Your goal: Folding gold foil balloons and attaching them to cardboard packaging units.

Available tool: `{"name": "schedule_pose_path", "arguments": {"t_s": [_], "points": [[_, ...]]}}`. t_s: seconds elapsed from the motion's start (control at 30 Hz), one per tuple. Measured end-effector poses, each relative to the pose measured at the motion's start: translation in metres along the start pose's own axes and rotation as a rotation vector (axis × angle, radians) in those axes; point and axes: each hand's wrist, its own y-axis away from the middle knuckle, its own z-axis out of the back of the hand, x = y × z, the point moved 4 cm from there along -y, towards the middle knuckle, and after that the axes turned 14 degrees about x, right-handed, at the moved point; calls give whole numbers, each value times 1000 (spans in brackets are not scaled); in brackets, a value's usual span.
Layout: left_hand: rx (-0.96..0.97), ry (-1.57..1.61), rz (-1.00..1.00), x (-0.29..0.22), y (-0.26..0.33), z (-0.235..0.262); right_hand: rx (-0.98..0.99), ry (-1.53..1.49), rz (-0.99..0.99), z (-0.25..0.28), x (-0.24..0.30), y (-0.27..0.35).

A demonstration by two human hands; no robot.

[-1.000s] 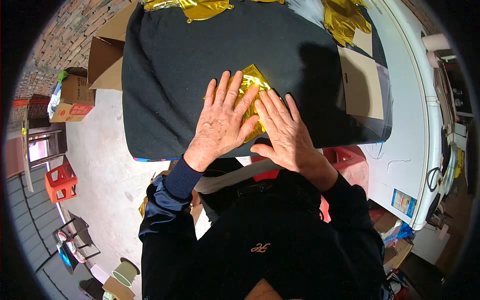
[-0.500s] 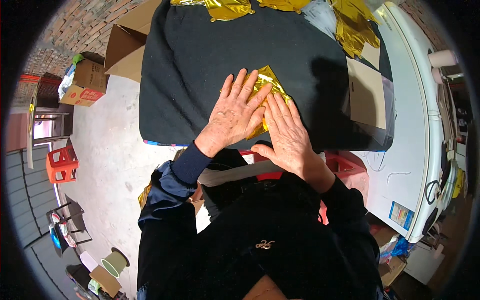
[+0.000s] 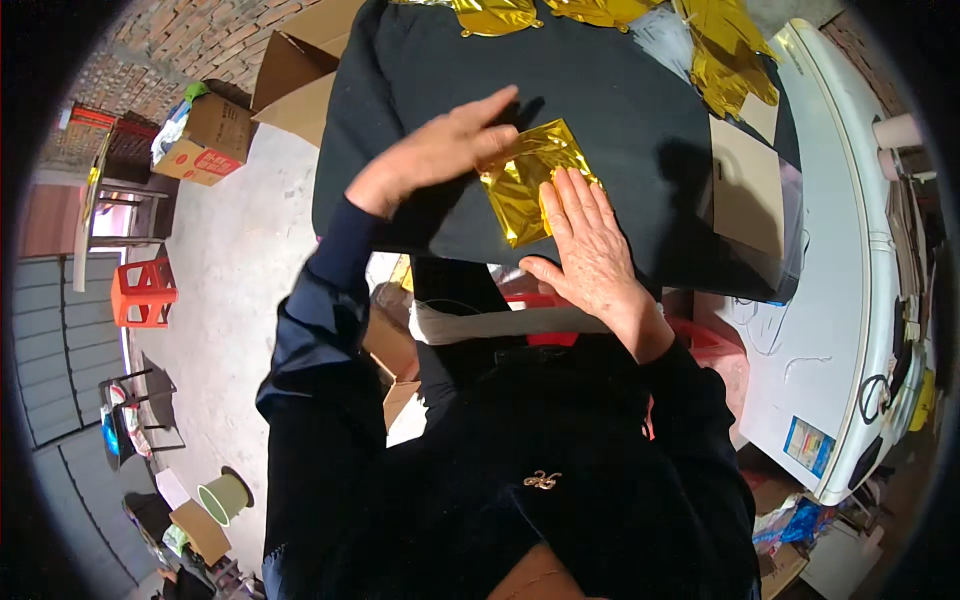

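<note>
While both hands, right hand (image 3: 590,240) and left hand (image 3: 440,150), press open-palmed, grip unclosed, the gold foil packet (image 3: 525,180) lies folded square.

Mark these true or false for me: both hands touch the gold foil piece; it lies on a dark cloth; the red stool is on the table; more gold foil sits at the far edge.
1. Both the left hand and the right hand touch the folded gold foil: true.
2. It lies on a dark cloth: true.
3. The red stool is on the table: false, it stands on the floor, left.
4. More gold foil pieces sit at the far edge: true.
</note>
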Motion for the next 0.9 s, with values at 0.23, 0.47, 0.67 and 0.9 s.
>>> {"name": "schedule_pose_path", "arguments": {"t_s": [0.23, 0.47, 0.67, 0.9], "points": [[185, -109, 165, 19, -10, 39, 16, 40, -3, -1, -1, 1], [253, -273, 218, 9, -39, 5, 13, 25, 10, 0, -1, 1], [253, -317, 332, 6, -50, -5, 1, 19, 24, 0, -1, 2], [324, -173, 342, 3, -54, -4, -2, 1, 22, 3, -1, 1]]}}
